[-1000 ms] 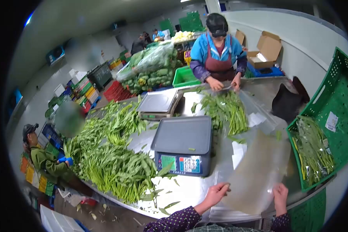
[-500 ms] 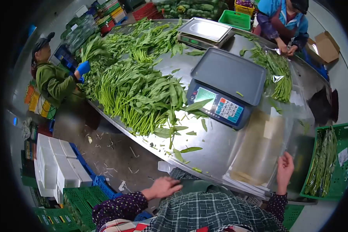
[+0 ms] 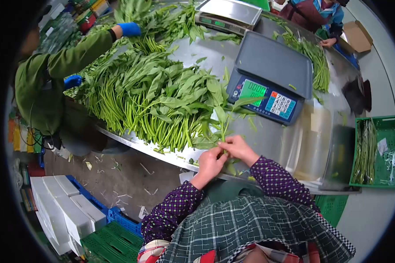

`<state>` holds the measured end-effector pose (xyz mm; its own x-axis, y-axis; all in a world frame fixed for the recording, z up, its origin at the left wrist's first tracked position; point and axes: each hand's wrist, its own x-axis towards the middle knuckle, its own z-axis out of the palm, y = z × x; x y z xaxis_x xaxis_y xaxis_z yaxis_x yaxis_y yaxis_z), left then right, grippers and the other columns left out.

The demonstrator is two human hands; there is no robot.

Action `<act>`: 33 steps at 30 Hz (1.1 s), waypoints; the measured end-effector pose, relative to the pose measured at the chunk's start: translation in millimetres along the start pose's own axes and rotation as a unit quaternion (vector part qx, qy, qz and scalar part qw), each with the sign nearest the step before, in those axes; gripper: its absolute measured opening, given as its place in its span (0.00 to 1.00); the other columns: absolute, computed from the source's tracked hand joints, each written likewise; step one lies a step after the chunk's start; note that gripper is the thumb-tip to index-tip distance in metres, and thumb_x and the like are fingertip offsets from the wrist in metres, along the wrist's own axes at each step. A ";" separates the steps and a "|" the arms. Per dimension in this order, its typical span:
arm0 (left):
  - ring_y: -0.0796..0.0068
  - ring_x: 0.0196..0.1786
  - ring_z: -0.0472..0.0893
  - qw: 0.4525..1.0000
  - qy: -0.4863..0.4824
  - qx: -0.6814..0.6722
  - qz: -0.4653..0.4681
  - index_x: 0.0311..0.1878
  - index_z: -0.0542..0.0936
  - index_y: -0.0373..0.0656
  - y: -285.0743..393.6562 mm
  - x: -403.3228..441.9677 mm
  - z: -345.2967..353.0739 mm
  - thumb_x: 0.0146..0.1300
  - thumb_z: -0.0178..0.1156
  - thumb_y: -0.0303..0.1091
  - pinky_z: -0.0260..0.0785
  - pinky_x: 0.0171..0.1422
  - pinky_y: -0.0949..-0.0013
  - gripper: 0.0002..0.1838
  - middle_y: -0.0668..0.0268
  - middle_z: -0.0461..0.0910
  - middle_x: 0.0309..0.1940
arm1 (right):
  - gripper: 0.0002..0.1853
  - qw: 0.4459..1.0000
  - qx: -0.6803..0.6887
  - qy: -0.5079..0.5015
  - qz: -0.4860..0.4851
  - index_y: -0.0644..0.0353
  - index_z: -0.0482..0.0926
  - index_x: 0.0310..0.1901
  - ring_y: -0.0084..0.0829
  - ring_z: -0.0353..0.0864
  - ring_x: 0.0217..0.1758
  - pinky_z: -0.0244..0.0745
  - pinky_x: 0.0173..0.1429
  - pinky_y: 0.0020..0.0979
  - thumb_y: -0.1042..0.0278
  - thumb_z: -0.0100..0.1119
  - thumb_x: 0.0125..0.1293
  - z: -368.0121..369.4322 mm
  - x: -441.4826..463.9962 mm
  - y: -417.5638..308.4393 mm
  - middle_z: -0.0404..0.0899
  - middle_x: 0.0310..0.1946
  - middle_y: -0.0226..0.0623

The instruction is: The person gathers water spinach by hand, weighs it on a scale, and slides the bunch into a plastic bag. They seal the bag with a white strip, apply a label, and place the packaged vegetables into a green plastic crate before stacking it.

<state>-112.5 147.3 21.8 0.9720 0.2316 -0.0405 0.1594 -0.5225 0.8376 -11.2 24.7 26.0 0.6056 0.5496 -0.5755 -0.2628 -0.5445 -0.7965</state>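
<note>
My left hand (image 3: 211, 165) and my right hand (image 3: 238, 149) meet at the table's near edge, fingers pinched together. Between them is the lower end of a water spinach stem (image 3: 224, 128), whose leaves point away from me. Just beyond and to the left lies a big pile of water spinach (image 3: 158, 101), cut stems toward me. The digital scale (image 3: 267, 100) with a grey tray stands beyond my right hand, its display lit green. To the right of my right hand is a stack of clear plastic bags (image 3: 314, 144).
A co-worker in a green jacket (image 3: 41, 90) and blue gloves (image 3: 129, 29) reaches over the left side. Another person (image 3: 309, 17) works at the far right. A second scale (image 3: 230, 14) stands at the back. A green crate (image 3: 388, 162) is on the right; white foam boxes (image 3: 66, 204) stand lower left.
Both my hands have come together over the table edge onto the stem; the right moved left from beside the bags. The green-jacketed co-worker has leaned in, arm stretched over the greens.
</note>
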 end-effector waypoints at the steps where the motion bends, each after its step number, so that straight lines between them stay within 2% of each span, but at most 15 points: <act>1: 0.58 0.28 0.80 1.000 -0.001 -0.023 0.021 0.35 0.81 0.38 3.1 -2.2 -6.9 0.56 0.63 0.33 0.72 0.34 0.60 0.08 0.57 0.80 0.26 | 0.17 0.999 0.033 0.024 -0.027 0.67 0.82 0.34 0.19 0.76 0.23 0.71 0.27 0.24 0.57 0.59 0.66 -3.1 -11.2 -11.0 0.81 0.25 0.32; 5: 0.55 0.30 0.81 0.965 0.157 0.148 0.152 0.39 0.82 0.41 -34.8 17.8 -27.9 0.57 0.62 0.34 0.74 0.36 0.59 0.09 0.58 0.79 0.31 | 0.15 0.986 0.070 0.116 -0.098 0.66 0.82 0.39 0.17 0.75 0.26 0.71 0.28 0.21 0.60 0.58 0.67 -20.1 -29.3 -41.0 0.81 0.27 0.31; 7: 0.53 0.33 0.81 0.959 -0.132 0.233 0.095 0.40 0.81 0.42 -47.7 10.0 -2.7 0.56 0.63 0.36 0.74 0.38 0.57 0.11 0.56 0.81 0.33 | 0.13 0.953 0.153 0.214 -0.151 0.67 0.80 0.44 0.17 0.75 0.28 0.71 0.30 0.21 0.65 0.59 0.67 -14.5 -35.0 -69.4 0.81 0.29 0.31; 9: 0.52 0.35 0.82 0.958 -0.216 0.071 0.178 0.41 0.82 0.42 -24.0 -2.3 -20.5 0.55 0.63 0.38 0.75 0.40 0.56 0.13 0.54 0.81 0.34 | 0.13 0.939 0.181 0.227 -0.185 0.67 0.79 0.47 0.17 0.75 0.29 0.71 0.32 0.21 0.66 0.59 0.67 -6.5 -33.6 -86.8 0.81 0.30 0.32; 10: 0.52 0.37 0.82 0.970 -0.198 0.108 0.094 0.41 0.82 0.43 -10.6 -0.5 -41.4 0.56 0.63 0.38 0.75 0.41 0.57 0.12 0.52 0.82 0.35 | 0.14 0.920 0.212 0.249 -0.217 0.67 0.77 0.49 0.17 0.76 0.29 0.71 0.33 0.21 0.68 0.59 0.66 -3.4 -31.1 -91.1 0.81 0.31 0.32; 13: 0.54 0.37 0.80 0.980 0.189 0.058 0.034 0.41 0.79 0.39 -46.8 20.7 -117.0 0.56 0.63 0.35 0.73 0.40 0.58 0.12 0.54 0.80 0.33 | 0.14 0.960 0.160 0.186 -0.134 0.67 0.77 0.49 0.17 0.76 0.29 0.71 0.34 0.21 0.69 0.60 0.66 5.2 -5.1 -74.7 0.80 0.31 0.31; 15: 0.53 0.40 0.79 0.950 0.277 0.147 -0.008 0.44 0.78 0.38 -61.6 31.8 -178.9 0.56 0.65 0.33 0.72 0.44 0.59 0.15 0.54 0.79 0.37 | 0.13 0.964 0.174 0.141 -0.145 0.66 0.77 0.48 0.18 0.76 0.29 0.71 0.34 0.21 0.68 0.60 0.66 27.5 12.7 -67.0 0.80 0.31 0.31; 19: 0.53 0.45 0.78 0.876 0.300 0.377 -0.002 0.49 0.75 0.38 -94.5 47.8 -213.3 0.55 0.65 0.41 0.72 0.47 0.57 0.22 0.52 0.78 0.43 | 0.12 0.979 0.180 0.059 -0.080 0.66 0.77 0.46 0.18 0.76 0.28 0.71 0.32 0.22 0.67 0.60 0.66 65.1 35.1 -79.0 0.80 0.29 0.30; 20: 0.53 0.44 0.78 0.902 0.229 0.358 -0.074 0.48 0.77 0.38 -101.1 49.0 -211.6 0.54 0.65 0.44 0.72 0.47 0.57 0.23 0.53 0.78 0.41 | 0.12 0.981 0.172 0.043 -0.081 0.66 0.78 0.46 0.18 0.76 0.28 0.71 0.32 0.22 0.66 0.60 0.66 69.9 36.2 -78.5 0.80 0.30 0.30; 23: 0.57 0.41 0.79 0.920 0.219 0.320 -0.058 0.45 0.79 0.40 -110.3 49.3 -207.6 0.54 0.65 0.42 0.73 0.43 0.57 0.20 0.56 0.80 0.36 | 0.13 0.979 0.174 0.022 -0.099 0.66 0.79 0.45 0.18 0.77 0.30 0.71 0.32 0.21 0.65 0.60 0.66 73.0 36.5 -89.4 0.81 0.31 0.31; 25: 0.58 0.40 0.80 0.916 0.250 0.311 -0.046 0.46 0.79 0.41 -102.5 51.3 -226.6 0.54 0.66 0.44 0.73 0.43 0.58 0.21 0.58 0.80 0.36 | 0.12 0.974 0.186 0.059 -0.112 0.67 0.79 0.46 0.19 0.79 0.32 0.73 0.35 0.22 0.68 0.60 0.66 69.9 34.4 -106.4 0.82 0.33 0.33; 27: 0.61 0.39 0.81 0.892 0.394 0.216 -0.045 0.45 0.79 0.40 -103.0 61.4 -258.2 0.56 0.65 0.47 0.73 0.44 0.60 0.21 0.58 0.80 0.37 | 0.12 0.965 0.211 0.061 -0.140 0.68 0.78 0.47 0.18 0.79 0.34 0.74 0.39 0.21 0.71 0.61 0.65 68.6 35.4 -128.6 0.82 0.34 0.32; 31: 0.48 0.60 0.70 0.838 0.411 0.321 -0.163 0.61 0.66 0.27 -139.9 110.3 -296.4 0.48 0.69 0.56 0.63 0.65 0.56 0.47 0.43 0.70 0.56 | 0.12 0.972 0.157 0.033 -0.169 0.66 0.80 0.46 0.14 0.76 0.32 0.72 0.37 0.18 0.70 0.63 0.64 77.6 44.1 -144.4 0.81 0.31 0.27; 32: 0.47 0.62 0.68 0.862 0.369 0.268 -0.219 0.63 0.63 0.26 -145.6 119.5 -297.6 0.44 0.70 0.58 0.60 0.68 0.55 0.52 0.42 0.68 0.58 | 0.12 0.974 0.156 0.027 -0.163 0.66 0.80 0.46 0.13 0.75 0.30 0.71 0.35 0.18 0.70 0.63 0.63 85.0 44.7 -145.5 0.80 0.30 0.26; 33: 0.47 0.62 0.68 0.847 0.378 0.329 -0.180 0.60 0.67 0.27 -147.3 122.3 -297.7 0.42 0.72 0.56 0.61 0.66 0.54 0.49 0.43 0.68 0.59 | 0.12 0.975 0.154 0.022 -0.158 0.65 0.81 0.46 0.12 0.73 0.29 0.69 0.34 0.17 0.69 0.64 0.63 91.9 45.6 -146.5 0.80 0.29 0.25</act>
<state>-68.6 496.8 55.7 0.4916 0.8017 0.3399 0.7250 -0.5930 0.3503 -14.1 187.8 99.4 0.7229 0.6275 -0.2893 -0.2665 -0.1331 -0.9546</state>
